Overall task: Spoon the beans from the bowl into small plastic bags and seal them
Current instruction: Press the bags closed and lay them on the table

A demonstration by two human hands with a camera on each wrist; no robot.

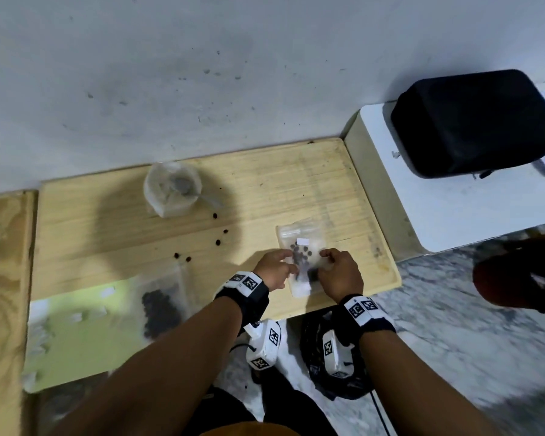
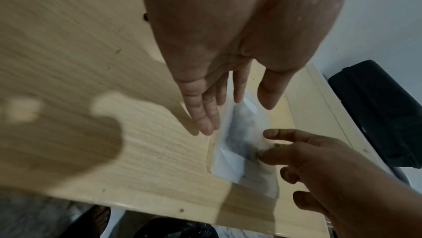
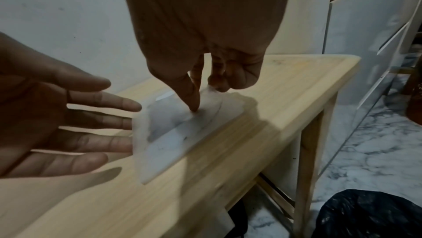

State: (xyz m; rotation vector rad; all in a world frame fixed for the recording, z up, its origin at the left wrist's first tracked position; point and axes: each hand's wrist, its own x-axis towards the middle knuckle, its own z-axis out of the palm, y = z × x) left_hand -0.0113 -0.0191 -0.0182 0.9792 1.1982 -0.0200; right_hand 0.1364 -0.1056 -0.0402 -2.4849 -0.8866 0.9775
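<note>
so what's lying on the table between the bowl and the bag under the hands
A few loose beans scattered on bare wood between bowl and bag, in the head view.

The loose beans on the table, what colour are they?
Dark brown, nearly black; the loose beans show best in the head view.

Beans point(image 1: 301, 256) in the motion-blurred bag point(image 3: 182, 130), partly behind fingers.

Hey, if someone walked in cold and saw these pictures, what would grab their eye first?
Probably the two hands at the wooden table's near edge: the left hand with straight fingers and the right hand pressing a small clear bag of beans flat. Next, loose beans scattered mid-table, and a big black case on the white surface at right.
</note>
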